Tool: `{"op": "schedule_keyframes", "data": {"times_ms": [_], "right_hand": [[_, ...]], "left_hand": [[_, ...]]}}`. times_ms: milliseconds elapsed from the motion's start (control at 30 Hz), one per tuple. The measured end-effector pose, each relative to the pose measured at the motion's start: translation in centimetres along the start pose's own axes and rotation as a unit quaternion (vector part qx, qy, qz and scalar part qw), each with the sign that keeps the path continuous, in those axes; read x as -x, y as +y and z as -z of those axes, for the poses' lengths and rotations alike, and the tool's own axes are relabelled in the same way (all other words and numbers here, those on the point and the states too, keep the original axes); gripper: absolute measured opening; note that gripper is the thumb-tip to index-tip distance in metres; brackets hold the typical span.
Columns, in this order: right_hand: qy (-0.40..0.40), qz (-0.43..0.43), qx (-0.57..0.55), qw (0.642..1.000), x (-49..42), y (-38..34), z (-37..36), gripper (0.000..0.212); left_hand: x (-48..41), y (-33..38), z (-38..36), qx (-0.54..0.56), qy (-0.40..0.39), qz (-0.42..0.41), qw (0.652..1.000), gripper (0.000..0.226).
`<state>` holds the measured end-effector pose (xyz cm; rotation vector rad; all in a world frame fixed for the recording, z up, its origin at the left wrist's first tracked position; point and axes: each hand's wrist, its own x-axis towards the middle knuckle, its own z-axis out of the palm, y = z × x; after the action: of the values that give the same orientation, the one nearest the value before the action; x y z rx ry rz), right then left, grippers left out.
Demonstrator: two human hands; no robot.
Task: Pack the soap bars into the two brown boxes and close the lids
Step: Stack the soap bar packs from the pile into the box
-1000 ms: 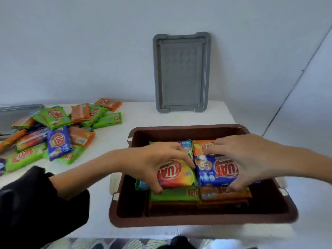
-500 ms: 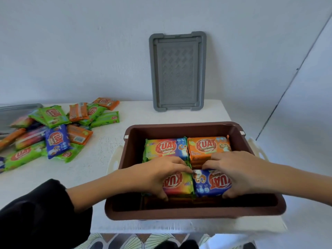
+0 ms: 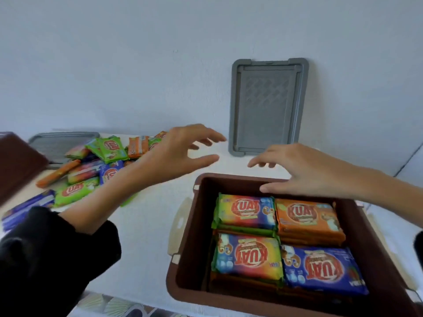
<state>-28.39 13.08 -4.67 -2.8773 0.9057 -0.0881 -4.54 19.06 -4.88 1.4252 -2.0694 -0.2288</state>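
Head view: the white table (image 3: 146,225) runs from nine o'clock to six o'clock. On it at five o'clock stands the open brown box (image 3: 192,248), its top layer four packed soap bars (image 3: 245,211) lying flat, two by two. At one o'clock the grey lid (image 3: 267,106) leans upright against the wall, just beyond the box's far rim. At nine o'clock lies a loose pile of bars (image 3: 77,191), with what looks like the second brown box (image 3: 16,165) at the frame edge.

This box looks full, so the lid is probably next. It appears stiff, light moulded plastic, apt to slide down the wall if nudged. Its two long edges offer the surest hold, one per hand.

Left hand (image 3: 174,154), at eleven o'clock of the box, hovers over the table with fingers spread and empty. Right hand (image 3: 306,172), also spread and empty, is over the far rim at twelve o'clock. Both sets of fingertips point towards the lid's lower edge, near but apart.
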Motion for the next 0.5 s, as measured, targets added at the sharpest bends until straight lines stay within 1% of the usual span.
{"op": "schedule_keyframes", "data": {"times_ms": [100, 167, 233, 300, 367, 433, 500], "right_hand": [[0.057, 0.030, -0.014, 0.998, -4.6, -0.9, 0.7, 0.050], [0.078, 0.045, -0.018, 0.996, -8.1, -1.5, 0.6, 0.050], [0.091, 0.061, -0.025, 0.994, -11.8, -2.1, 0.3, 0.048], [0.093, 0.071, -0.026, 0.993, -15.6, -2.7, -0.3, 0.048], [0.089, 0.075, -0.018, 0.993, -19.4, -3.3, -1.4, 0.049], [0.078, 0.076, -0.008, 0.994, -23.2, -3.6, -3.1, 0.050], [0.048, 0.067, -0.003, 0.997, -26.7, -3.7, -5.3, 0.053]], "left_hand": [[0.2, -3.9, 3.3, -0.038, 0.099, 0.084, 0.991, 0.035], [0.8, -7.1, 5.0, -0.071, 0.131, 0.160, 0.976, 0.040], [1.7, -10.6, 6.2, -0.088, 0.144, 0.242, 0.955, 0.045], [2.8, -13.9, 7.1, -0.095, 0.138, 0.327, 0.930, 0.052], [3.9, -17.0, 7.2, -0.121, 0.116, 0.411, 0.896, 0.060], [4.9, -19.5, 6.7, -0.124, 0.084, 0.481, 0.864, 0.071], [5.7, -21.1, 5.5, -0.102, 0.045, 0.539, 0.835, 0.085]]}}
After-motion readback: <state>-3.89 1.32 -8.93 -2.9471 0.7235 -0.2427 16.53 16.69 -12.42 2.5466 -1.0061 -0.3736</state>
